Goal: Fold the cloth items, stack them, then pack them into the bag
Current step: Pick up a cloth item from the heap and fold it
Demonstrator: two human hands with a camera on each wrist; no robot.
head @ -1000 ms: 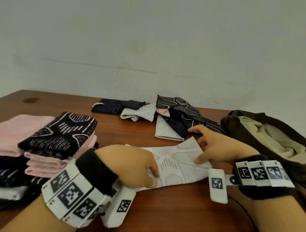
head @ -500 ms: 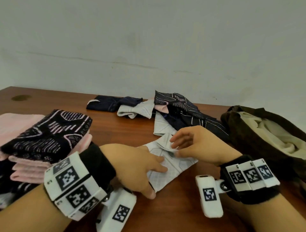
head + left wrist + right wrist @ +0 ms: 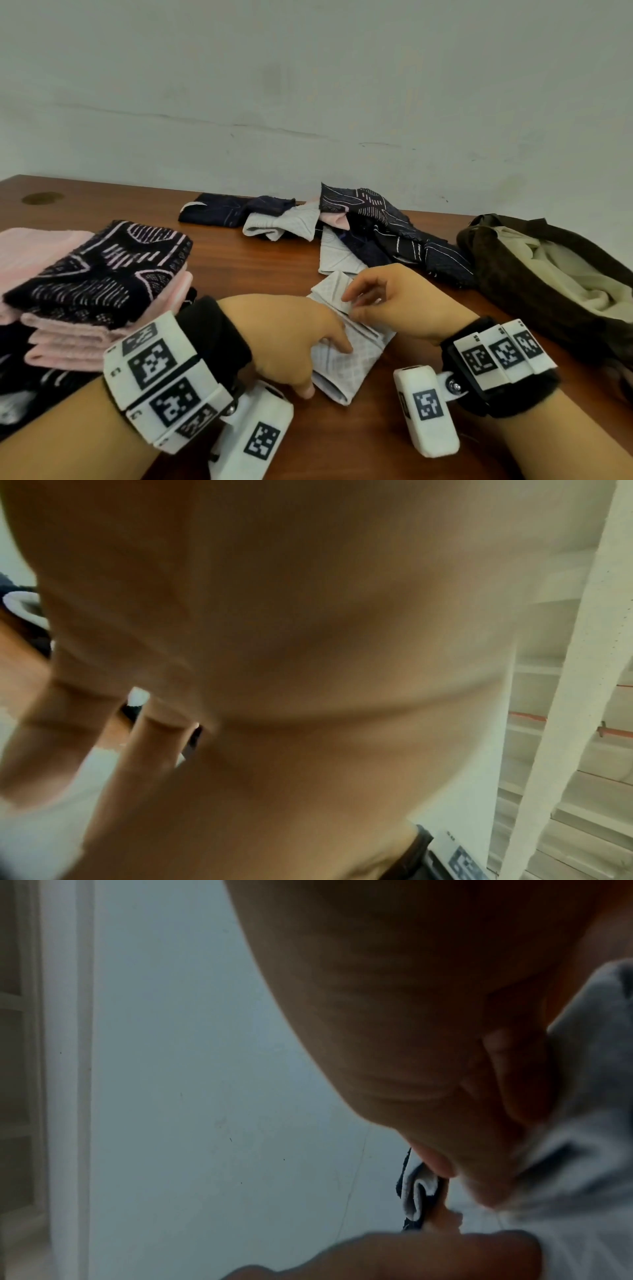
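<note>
- The pale grey cloth (image 3: pixel 346 356) lies half folded on the tabletop (image 3: pixel 239 267) between both hands, its long axis running from near-left to far-right
- Left hand (image 3: pixel 291 342) presses the near end flat, grip open
- Right hand (image 3: pixel 387 301) pinches the far flap, so it is nearer the fold
- No readable writing; the wristbands carry only square code tags

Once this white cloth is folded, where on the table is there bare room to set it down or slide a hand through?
Bare wood shows between the folded stack and the unfolded heap, in the far left corner of the table, and along the near edge between the wrists. It is crowded around the white cloth, both hands, and toward the bag.
</note>
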